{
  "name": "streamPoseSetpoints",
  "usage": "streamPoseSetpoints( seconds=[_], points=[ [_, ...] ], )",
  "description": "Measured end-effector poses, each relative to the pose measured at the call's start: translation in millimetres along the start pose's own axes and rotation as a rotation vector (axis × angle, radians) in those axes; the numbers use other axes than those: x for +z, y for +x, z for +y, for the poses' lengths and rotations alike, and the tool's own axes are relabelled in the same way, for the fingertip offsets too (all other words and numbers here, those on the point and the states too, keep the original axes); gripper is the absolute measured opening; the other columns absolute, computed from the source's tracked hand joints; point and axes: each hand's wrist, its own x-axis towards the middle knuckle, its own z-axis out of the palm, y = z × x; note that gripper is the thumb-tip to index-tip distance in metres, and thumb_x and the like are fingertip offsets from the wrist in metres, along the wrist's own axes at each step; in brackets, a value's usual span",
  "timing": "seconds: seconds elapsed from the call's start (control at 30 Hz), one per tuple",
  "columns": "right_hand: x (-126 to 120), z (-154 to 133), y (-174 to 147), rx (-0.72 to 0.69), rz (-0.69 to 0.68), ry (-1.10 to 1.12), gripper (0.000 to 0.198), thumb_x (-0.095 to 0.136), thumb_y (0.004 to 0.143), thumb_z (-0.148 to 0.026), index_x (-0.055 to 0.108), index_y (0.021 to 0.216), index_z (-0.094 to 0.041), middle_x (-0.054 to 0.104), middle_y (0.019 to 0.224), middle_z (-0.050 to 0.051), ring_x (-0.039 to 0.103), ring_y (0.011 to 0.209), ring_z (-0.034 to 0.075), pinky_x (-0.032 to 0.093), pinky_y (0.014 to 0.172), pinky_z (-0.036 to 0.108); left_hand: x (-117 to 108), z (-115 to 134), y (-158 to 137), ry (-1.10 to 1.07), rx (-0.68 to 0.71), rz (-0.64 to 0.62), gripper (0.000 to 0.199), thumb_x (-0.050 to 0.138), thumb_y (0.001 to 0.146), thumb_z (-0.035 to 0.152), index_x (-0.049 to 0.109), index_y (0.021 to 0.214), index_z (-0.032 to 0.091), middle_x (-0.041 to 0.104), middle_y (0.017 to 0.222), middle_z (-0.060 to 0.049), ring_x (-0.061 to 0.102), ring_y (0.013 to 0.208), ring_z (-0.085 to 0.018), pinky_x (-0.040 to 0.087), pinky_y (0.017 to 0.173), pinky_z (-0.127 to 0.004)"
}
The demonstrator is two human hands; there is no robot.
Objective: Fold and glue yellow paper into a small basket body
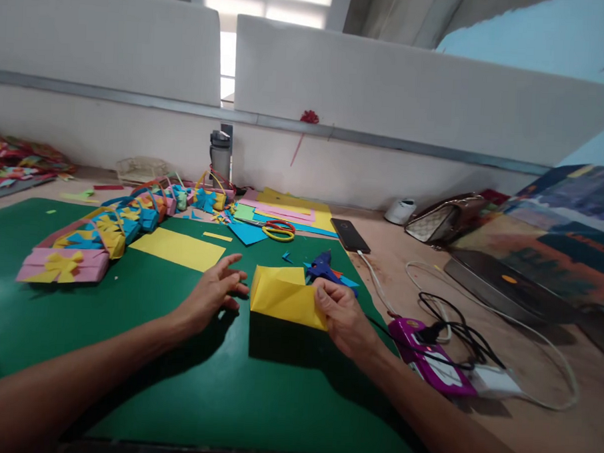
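My right hand (345, 315) pinches the right end of a folded yellow paper box (286, 302), thumb on its near side. The box is raised a little over the green cutting mat (174, 394) and casts a dark shadow there. To the left of the box, my left hand (218, 293) is apart from it, fingers spread and holding nothing. A blue glue gun (323, 264) lies just behind my right hand. Beyond my left hand lies a flat yellow paper sheet (178, 248).
Finished paper baskets, one pink (63, 266), line the left side. Scissors (279, 231) lie by coloured paper sheets (287, 209) at the back. A phone (350, 235), purple power strip (431, 356) and tangled cables are at right. A bottle (220, 155) stands against the partition.
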Motion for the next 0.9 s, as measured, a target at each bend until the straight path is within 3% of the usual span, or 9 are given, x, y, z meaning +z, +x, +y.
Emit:
streamPoseSetpoints(
  seconds=[0.1,0.2,0.3,0.4,0.53,0.7,0.9],
  points=[
    [4.1,-3.0,2.0,0.059,-0.037,0.082,0.037,0.076,0.061,-0.043,0.05,0.058,-0.018,0.054,0.056,-0.004,0.05,0.05,0.008,0.039,0.049,0.017,-6.5,3.8,1.0,0.167,0.215,-0.072,0.046,0.047,0.075,0.021,0.049,0.121,0.02,0.05,0.128,-0.011,0.05,0.113,-0.022,0.048,0.084,-0.036],
    [7.5,-8.3,2.9,0.094,-0.069,0.11,0.037,0.077,0.06,-0.042,0.05,0.057,-0.017,0.056,0.055,-0.004,0.05,0.047,0.008,0.04,0.046,0.018,-16.3,11.3,1.5,0.26,0.369,-0.267,0.04,0.046,0.079,0.02,0.053,0.119,0.021,0.045,0.136,-0.007,0.037,0.127,-0.023,0.034,0.101,-0.04],
    [7.2,-12.9,2.7,0.111,-0.087,0.143,0.035,0.078,0.06,-0.041,0.052,0.058,-0.016,0.058,0.054,-0.003,0.052,0.046,0.008,0.04,0.046,0.018,-23.6,16.8,2.1,0.157,0.328,-0.504,0.037,0.051,0.082,0.023,0.054,0.119,0.019,0.053,0.128,-0.006,0.044,0.121,-0.023,0.032,0.101,-0.037],
    [4.9,-14.9,3.1,0.091,-0.076,0.166,0.035,0.077,0.061,-0.04,0.052,0.057,-0.016,0.059,0.053,-0.004,0.054,0.047,0.007,0.041,0.047,0.017,-24.4,18.2,1.9,-0.075,0.133,-0.626,0.026,0.065,0.075,0.025,0.065,0.099,0.015,0.066,0.102,-0.005,0.057,0.097,-0.021,0.041,0.087,-0.028],
    [2.8,-14.7,4.7,0.079,-0.084,0.195,0.03,0.069,0.07,-0.046,0.06,0.069,-0.017,0.066,0.062,0.0,0.062,0.057,0.012,0.046,0.056,0.022,-16.8,15.3,0.0,-0.284,-0.009,-0.569,0.021,0.076,0.065,0.03,0.066,0.071,0.012,0.066,0.071,-0.001,0.057,0.067,-0.012,0.042,0.065,-0.019],
    [3.0,-12.2,3.7,0.127,-0.174,0.225,0.051,0.051,0.079,-0.058,0.062,0.104,-0.015,0.071,0.091,0.009,0.065,0.091,0.022,0.048,0.082,0.033,-6.4,14.2,-1.0,-0.527,-0.087,-0.454,0.03,0.073,0.068,0.037,0.064,0.086,0.014,0.068,0.079,-0.004,0.063,0.071,-0.015,0.049,0.069,-0.024],
    [3.6,3.3,0.1,0.155,-0.227,0.205,0.052,0.072,0.067,-0.045,0.064,0.106,-0.012,0.07,0.098,0.012,0.063,0.097,0.026,0.046,0.088,0.039,-1.8,8.1,4.5,-0.738,-0.166,-0.28,0.018,0.056,0.08,0.017,0.06,0.097,0.011,0.069,0.085,-0.009,0.067,0.082,-0.019,0.052,0.079,-0.029]
  ],
)
